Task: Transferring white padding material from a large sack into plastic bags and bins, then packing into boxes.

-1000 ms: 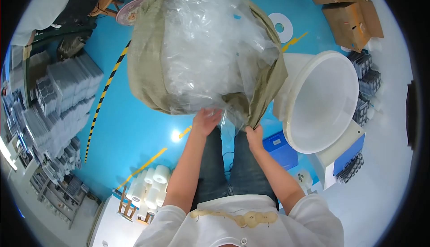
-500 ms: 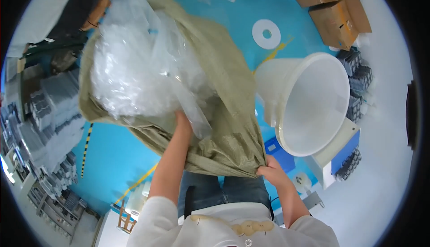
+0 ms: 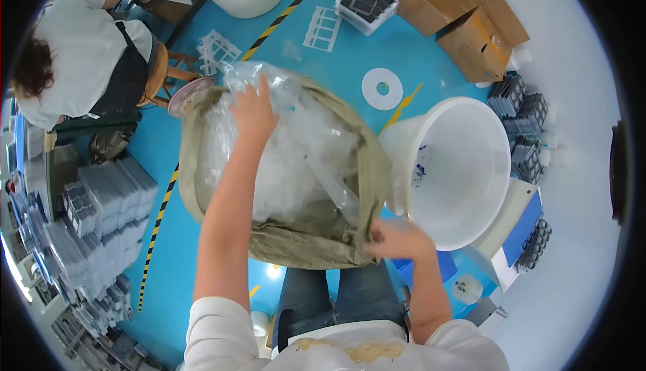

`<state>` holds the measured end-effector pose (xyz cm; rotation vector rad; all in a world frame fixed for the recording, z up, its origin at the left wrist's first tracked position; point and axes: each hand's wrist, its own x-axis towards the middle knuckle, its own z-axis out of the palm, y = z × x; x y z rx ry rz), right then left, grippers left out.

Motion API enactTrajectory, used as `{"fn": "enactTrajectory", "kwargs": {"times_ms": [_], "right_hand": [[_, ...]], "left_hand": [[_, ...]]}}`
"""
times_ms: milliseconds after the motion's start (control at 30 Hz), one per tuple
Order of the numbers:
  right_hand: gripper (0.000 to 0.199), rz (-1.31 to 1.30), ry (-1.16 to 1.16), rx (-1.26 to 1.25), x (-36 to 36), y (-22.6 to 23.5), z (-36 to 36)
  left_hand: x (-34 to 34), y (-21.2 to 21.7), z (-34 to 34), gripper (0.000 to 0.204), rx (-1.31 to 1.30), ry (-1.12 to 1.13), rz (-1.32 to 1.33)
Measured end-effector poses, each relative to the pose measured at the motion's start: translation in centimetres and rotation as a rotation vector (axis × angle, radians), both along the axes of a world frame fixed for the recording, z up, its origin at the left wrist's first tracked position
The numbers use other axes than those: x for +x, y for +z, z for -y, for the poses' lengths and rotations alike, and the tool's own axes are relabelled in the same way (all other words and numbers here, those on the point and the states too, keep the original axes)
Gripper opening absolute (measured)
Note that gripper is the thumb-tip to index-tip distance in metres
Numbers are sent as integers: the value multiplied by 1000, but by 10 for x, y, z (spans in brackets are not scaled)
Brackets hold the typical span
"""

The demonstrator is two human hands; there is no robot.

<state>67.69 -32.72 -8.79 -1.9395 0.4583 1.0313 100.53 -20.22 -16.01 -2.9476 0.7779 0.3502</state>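
A green cloth sack sits just in front of the person's legs, its mouth facing up and its rim slack and folded. Clear plastic film fills the sack, heaped and crumpled, with a loose strip toward the sack's near right corner. The left hand lies over the film toward the sack's far side, fingers stretched and spread. The right hand is at the sack's near right corner, bent and blurred; whether it grips the rim I cannot tell. A big white tub is just right of the sack, tilted, with small dark bits inside. Beyond the sack to the right are a flat white ring and cardboard boxes. Left of the sack are stacked grey trays; beyond it, to the left, another person sits on a wooden stool.
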Motion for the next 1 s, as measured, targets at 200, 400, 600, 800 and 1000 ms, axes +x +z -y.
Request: {"fn": "enactTrajectory", "kwargs": {"times_ms": [200, 400, 600, 800, 1000], "right_hand": [[51, 794, -301, -647, 141, -76, 56], [49, 234, -154, 204, 152, -111, 55], [62, -150, 35, 801, 146, -30, -12], [41, -832, 403, 1867, 124, 2, -104], [38, -488, 707, 1772, 133, 55, -91]], "left_hand": [[-122, 19, -24, 82, -254, -144, 99], [-202, 32, -96, 65, -241, -180, 102], [-252, -9, -122, 58, -137, -286, -263], [-247, -5, -127, 58, -180, -254, -323], [-225, -23, -99, 57, -265, -248, -405]]}}
